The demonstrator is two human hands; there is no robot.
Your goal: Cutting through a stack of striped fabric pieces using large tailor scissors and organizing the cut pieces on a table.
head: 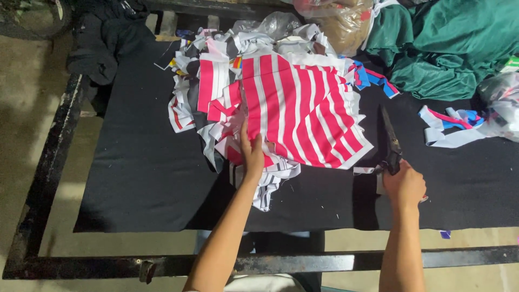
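Observation:
A large piece of pink-and-white striped fabric (303, 108) lies on top of a heap of cut fabric pieces (216, 103) on a black-covered table (140, 173). My left hand (251, 151) rests flat on the near edge of the striped fabric, fingers pointing away from me. My right hand (404, 186) grips the handles of dark scissors (390, 138), whose closed blades lie on the table pointing away, just right of the striped fabric.
Green cloth (448, 43) is piled at the back right. Plastic bags (340, 21) sit at the back, another bag (503, 103) at the right edge. Coloured fabric strips (448, 127) lie at the right. Dark clothing (108, 38) hangs at the back left. A black metal frame (54, 146) borders the table.

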